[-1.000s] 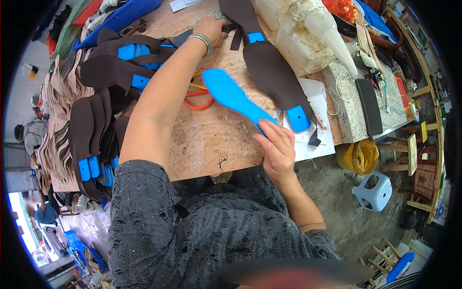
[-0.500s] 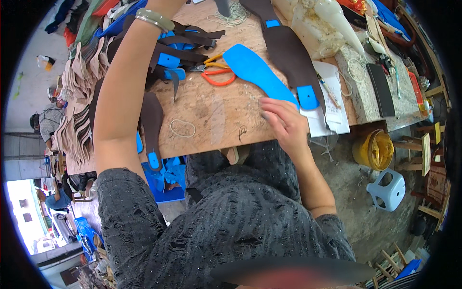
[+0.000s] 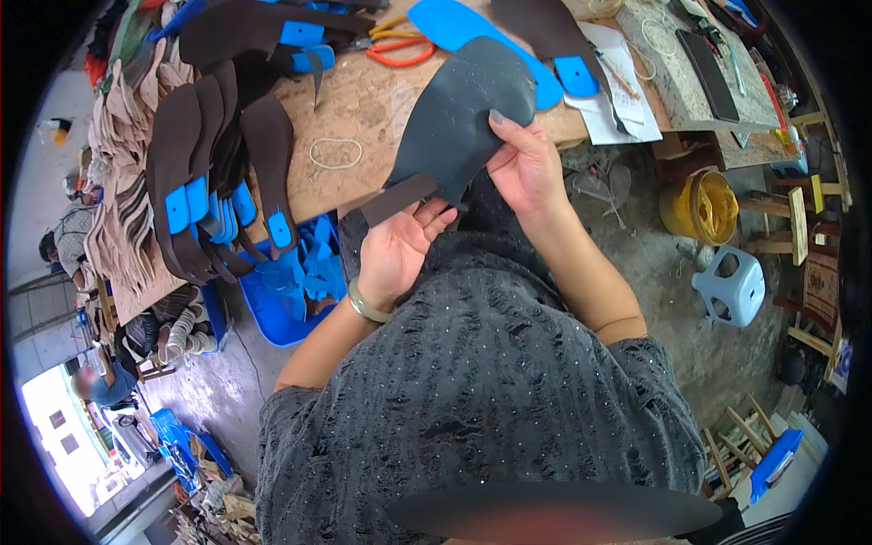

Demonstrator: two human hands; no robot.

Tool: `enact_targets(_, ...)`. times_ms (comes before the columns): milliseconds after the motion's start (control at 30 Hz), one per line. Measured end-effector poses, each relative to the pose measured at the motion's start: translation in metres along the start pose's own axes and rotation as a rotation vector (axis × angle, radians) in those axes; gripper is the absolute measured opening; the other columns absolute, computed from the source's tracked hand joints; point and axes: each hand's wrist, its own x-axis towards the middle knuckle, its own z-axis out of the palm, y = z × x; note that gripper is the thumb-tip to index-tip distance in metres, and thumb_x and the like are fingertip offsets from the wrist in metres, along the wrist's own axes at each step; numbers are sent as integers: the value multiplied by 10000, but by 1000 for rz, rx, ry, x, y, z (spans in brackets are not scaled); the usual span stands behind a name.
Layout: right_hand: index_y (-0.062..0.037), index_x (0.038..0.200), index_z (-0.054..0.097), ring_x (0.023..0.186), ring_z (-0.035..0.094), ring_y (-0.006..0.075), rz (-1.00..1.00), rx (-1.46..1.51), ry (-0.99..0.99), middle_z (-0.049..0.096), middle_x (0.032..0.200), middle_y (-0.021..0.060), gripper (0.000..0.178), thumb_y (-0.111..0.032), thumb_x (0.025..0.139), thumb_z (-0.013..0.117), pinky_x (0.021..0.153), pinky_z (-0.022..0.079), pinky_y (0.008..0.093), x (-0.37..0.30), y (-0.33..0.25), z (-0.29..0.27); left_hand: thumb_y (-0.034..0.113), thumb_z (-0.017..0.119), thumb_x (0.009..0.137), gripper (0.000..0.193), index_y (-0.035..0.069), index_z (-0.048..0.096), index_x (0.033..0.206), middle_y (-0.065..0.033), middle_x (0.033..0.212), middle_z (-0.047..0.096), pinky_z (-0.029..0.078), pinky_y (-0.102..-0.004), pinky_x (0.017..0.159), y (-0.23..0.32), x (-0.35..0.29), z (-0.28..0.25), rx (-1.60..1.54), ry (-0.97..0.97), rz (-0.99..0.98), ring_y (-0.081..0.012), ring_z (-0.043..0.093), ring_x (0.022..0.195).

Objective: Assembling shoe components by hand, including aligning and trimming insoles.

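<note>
A large dark grey insole-shaped piece is held up over the table's near edge, its wide end pointing away from me. My right hand grips its right edge, thumb on top and fingers underneath. My left hand, palm up, has its fingers curled at the narrow near end. A short brown strip crosses there, just above those fingers; whether it is joined to the insole piece I cannot tell. Behind lies a bright blue insole-shaped piece, partly covered by the dark one.
Orange-handled pliers and a rubber band lie on the wooden table. Brown insoles with blue patches are piled at left, beside pale ones. Below stands a blue bin of scraps. Right: papers, yellow-lined bucket, stool.
My left hand has come back from the table's far side to my lap. The dark grey insole piece is now in my hands. The view has shifted, showing more of the left pile.
</note>
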Motion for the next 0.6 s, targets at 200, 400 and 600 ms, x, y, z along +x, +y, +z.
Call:
enact_targets(200, 2, 1165, 549, 1036, 621, 207, -22, -187, 16, 640, 1130, 113, 312, -3, 862, 622, 927, 488, 365, -12, -2, -2, 653, 532, 829, 994, 92, 82, 1514, -211, 1480, 302, 285, -474, 1110, 20, -24, -8, 320, 19, 176, -369, 366, 1338)
enact_targets(400, 10, 1150, 574, 1010, 629, 193, 66, -344, -9, 651, 1113, 116, 309, -2, 849, 643, 904, 500, 355, -30, -9, -6, 920, 462, 590, 1326, -8, 163, 1488, -253, 1464, 330, 254, -439, 1127, 53, -5, 5, 608, -101, 154, -342, 333, 1369)
enact_targets(600, 10, 1111, 604, 936, 643, 163, 65, -502, 15, 666, 1068, 98, 283, 0, 835, 664, 846, 521, 306, -54, -20, -1, 558, 633, 826, 872, -6, 339, 1423, -142, 1361, 469, 388, -338, 1027, 50, 34, 33, 338, -345, -45, -206, 478, 1228)
